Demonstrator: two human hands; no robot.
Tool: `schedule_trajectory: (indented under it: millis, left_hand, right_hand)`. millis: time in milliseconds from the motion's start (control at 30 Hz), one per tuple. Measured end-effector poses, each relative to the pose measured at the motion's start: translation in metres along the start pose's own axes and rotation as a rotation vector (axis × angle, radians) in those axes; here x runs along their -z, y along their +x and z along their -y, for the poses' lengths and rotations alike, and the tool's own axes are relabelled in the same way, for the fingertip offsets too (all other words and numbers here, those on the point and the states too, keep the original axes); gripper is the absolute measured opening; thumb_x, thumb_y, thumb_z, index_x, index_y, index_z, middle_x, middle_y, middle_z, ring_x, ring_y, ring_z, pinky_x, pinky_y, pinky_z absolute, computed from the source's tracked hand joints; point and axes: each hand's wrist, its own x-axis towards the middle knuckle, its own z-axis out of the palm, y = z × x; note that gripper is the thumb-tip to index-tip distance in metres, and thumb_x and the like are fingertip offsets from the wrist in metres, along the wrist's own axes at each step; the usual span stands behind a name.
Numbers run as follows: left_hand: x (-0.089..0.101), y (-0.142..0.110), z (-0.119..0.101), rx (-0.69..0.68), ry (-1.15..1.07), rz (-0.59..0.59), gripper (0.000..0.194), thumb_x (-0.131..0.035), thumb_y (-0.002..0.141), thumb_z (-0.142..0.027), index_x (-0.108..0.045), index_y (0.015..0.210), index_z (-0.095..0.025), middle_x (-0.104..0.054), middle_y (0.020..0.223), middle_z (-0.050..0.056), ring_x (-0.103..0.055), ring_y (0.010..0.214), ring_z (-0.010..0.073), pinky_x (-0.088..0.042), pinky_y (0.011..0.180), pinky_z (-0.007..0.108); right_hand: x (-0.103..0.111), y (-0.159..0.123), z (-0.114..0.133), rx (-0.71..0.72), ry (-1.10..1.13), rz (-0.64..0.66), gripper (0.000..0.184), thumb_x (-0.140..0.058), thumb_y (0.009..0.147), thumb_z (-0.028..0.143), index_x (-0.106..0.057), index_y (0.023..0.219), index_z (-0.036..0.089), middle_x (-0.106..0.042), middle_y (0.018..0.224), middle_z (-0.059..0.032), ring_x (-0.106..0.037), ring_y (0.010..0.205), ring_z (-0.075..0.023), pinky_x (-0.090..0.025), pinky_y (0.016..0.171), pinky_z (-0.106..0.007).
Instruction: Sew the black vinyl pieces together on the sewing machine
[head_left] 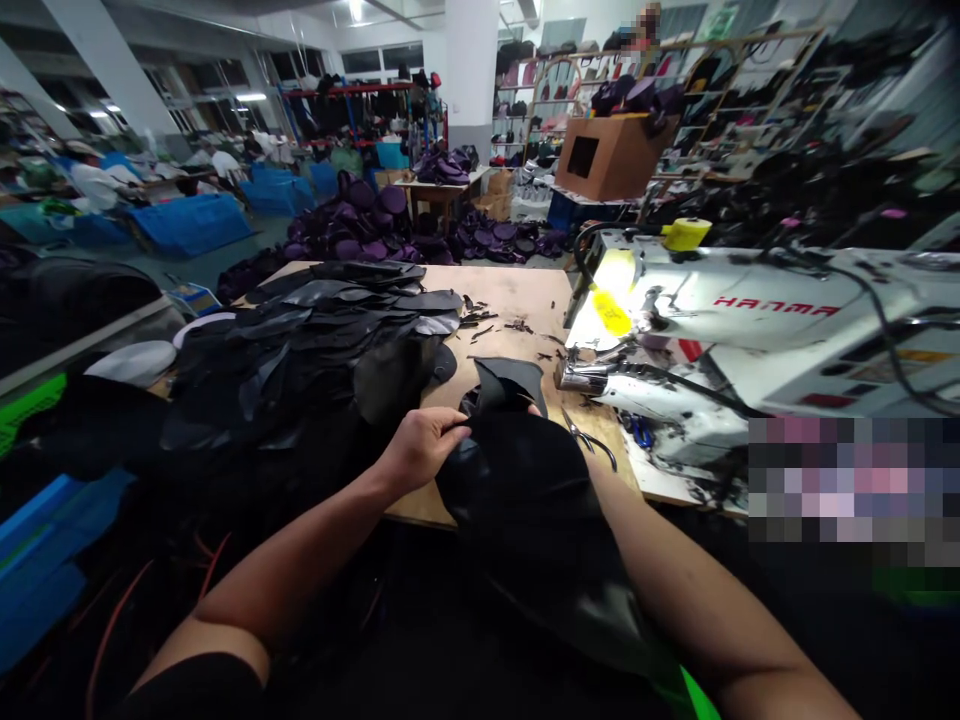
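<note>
A large, glossy black sheet piece (525, 500) with rounded edges hangs in front of me, over the table's near edge. My left hand (427, 445) pinches its upper left edge between thumb and fingers. Behind the sheet is my right hand (534, 411), with only a fingertip showing at the top edge; its grip is hidden. A smaller grey-black flap (510, 380) stands up just beyond the hands. To the right of the sheet, thread snips (589, 440) with dark handles lie on the wooden table (517, 290).
A pile of black cut pieces (322, 330) covers the table's left side. At right stands a white sewing machine (750, 310) with a lit lamp and a yellow thread cone (686, 235). Dark scraps (517, 326) are scattered mid-table. Beyond are purple bags (352, 215) and a cardboard box (611, 155).
</note>
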Motion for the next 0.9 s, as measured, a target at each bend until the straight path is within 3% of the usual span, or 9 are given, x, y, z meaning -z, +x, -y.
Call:
schedule_trajectory:
  millis: [67,133,200,300,400,500,633,767,900]
  left_hand:
    - [-0.003,-0.007,-0.009,-0.083,0.021,0.028,0.016,-0.064,0.094,-0.03,-0.079,0.091,-0.023,-0.078,0.088,0.004,-0.073,0.082,0.021,-0.057,0.076,0.033]
    - [-0.01,-0.013,-0.018,-0.16,0.033,0.09,0.015,-0.064,0.094,-0.028,-0.078,0.091,-0.025,-0.076,0.084,0.004,-0.071,0.078,0.0195,-0.056,0.074,0.032]
    - [-0.021,-0.017,-0.024,-0.212,0.019,0.138,0.014,-0.064,0.095,-0.026,-0.078,0.091,-0.025,-0.074,0.083,0.003,-0.069,0.075,0.0183,-0.056,0.074,0.032]
    - [-0.038,-0.018,-0.021,-0.222,-0.048,0.158,0.016,-0.063,0.096,-0.029,-0.076,0.088,-0.025,-0.071,0.079,0.003,-0.067,0.073,0.0177,-0.057,0.074,0.032]
    - [-0.055,-0.014,0.004,-0.099,-0.011,-0.12,0.021,-0.062,0.098,-0.038,-0.072,0.086,-0.024,-0.069,0.09,0.006,-0.068,0.091,0.0221,-0.058,0.089,0.038]
    - [-0.076,-0.008,0.042,0.186,0.179,-0.455,0.032,-0.075,0.087,-0.045,-0.069,0.109,-0.021,-0.064,0.121,0.014,-0.059,0.127,0.032,-0.047,0.114,0.049]
    - [-0.109,0.004,0.083,0.44,0.226,-0.277,0.06,-0.082,0.077,-0.051,-0.064,0.123,-0.018,-0.06,0.132,0.017,-0.054,0.136,0.0361,-0.043,0.117,0.051]
    - [-0.127,0.024,0.097,0.516,0.157,-0.254,0.047,-0.081,0.078,-0.042,-0.066,0.115,-0.019,-0.068,0.122,0.015,-0.064,0.122,0.0324,-0.05,0.107,0.047]
    - [-0.112,0.045,0.095,0.402,0.171,-0.156,0.022,-0.067,0.09,-0.03,-0.071,0.109,-0.02,-0.075,0.107,0.009,-0.07,0.101,0.025,-0.054,0.092,0.038]
  right_hand:
    - [0.019,-0.011,0.002,-0.013,0.202,0.13,0.068,-0.028,0.106,0.067,-0.069,0.129,0.018,-0.075,0.121,-0.0141,-0.073,0.108,-0.0246,-0.061,0.09,-0.038]
    - [0.034,-0.022,0.01,-0.003,0.292,0.245,0.068,-0.047,0.098,0.073,-0.066,0.135,0.019,-0.072,0.13,-0.0144,-0.071,0.116,-0.0265,-0.058,0.095,-0.04]
    - [0.041,-0.031,0.021,0.056,0.089,0.267,0.051,-0.061,0.096,0.062,-0.071,0.126,0.022,-0.075,0.119,-0.0118,-0.071,0.105,-0.0235,-0.056,0.091,-0.036]
    - [0.04,-0.041,0.028,0.182,-0.367,0.195,0.032,-0.05,0.106,0.04,-0.076,0.105,0.021,-0.072,0.091,-0.008,-0.066,0.083,-0.0184,-0.05,0.077,-0.03]
    - [0.037,-0.054,0.017,0.222,-0.617,0.105,0.031,-0.042,0.108,0.027,-0.072,0.106,0.019,-0.068,0.089,-0.0087,-0.062,0.082,-0.0188,-0.046,0.072,-0.029]
    - [0.037,-0.072,0.003,0.253,-0.722,0.06,0.027,-0.042,0.106,0.02,-0.068,0.11,0.017,-0.067,0.093,-0.0095,-0.06,0.085,-0.0194,-0.045,0.073,-0.03]
    - [0.036,-0.089,-0.004,0.391,-0.777,0.04,0.027,-0.042,0.106,0.019,-0.068,0.112,0.02,-0.064,0.086,-0.0067,-0.057,0.079,-0.0183,-0.041,0.067,-0.029]
    - [0.032,-0.09,-0.001,0.486,-0.763,0.019,0.032,-0.038,0.107,0.018,-0.068,0.119,0.021,-0.063,0.082,-0.0044,-0.055,0.073,-0.0158,-0.04,0.065,-0.028]
    - [0.029,-0.09,-0.001,0.49,-0.703,0.049,0.032,-0.038,0.107,0.016,-0.064,0.127,0.015,-0.068,0.092,-0.0074,-0.06,0.081,-0.0166,-0.045,0.071,-0.027]
